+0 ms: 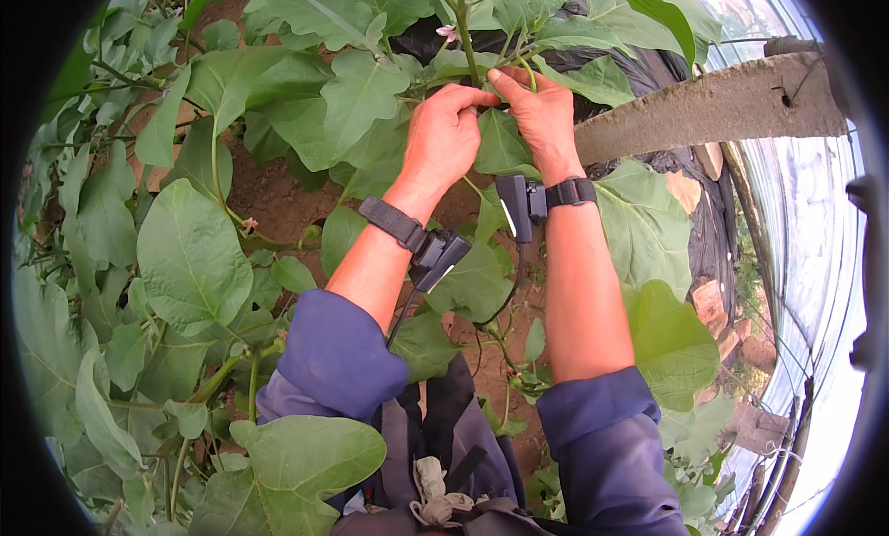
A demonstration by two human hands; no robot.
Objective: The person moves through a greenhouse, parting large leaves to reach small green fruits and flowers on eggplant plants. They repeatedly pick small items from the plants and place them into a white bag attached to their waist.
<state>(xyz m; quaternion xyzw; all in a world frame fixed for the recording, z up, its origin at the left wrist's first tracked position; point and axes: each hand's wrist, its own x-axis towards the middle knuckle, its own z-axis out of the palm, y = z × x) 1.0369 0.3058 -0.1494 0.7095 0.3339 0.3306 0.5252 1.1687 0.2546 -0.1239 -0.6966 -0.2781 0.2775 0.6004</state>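
My left hand (pixel 444 130) and my right hand (pixel 535 105) meet at the upright green stem (pixel 467 39) of a broad-leaved plant that looks like eggplant, near the top of the view. The left index finger points to the right across the stem's lower part, its other fingers curled. Beside it, the right thumb and fingers are bent close to a thin curved green shoot (pixel 530 74). Whether either hand grips anything is hard to tell. Pale purple flowers (pixel 446 32) hang near the stem. Black straps with small devices (pixel 434 255) circle both wrists.
A rough concrete beam (pixel 708 105) juts in from the right, close to my right wrist. Black plastic film (pixel 715 210) and stones (pixel 708 303) lie beyond it, beside a translucent plastic sheet wall (pixel 812 244). Dense large leaves (pixel 194 258) fill the left, over brown soil (pixel 271 189).
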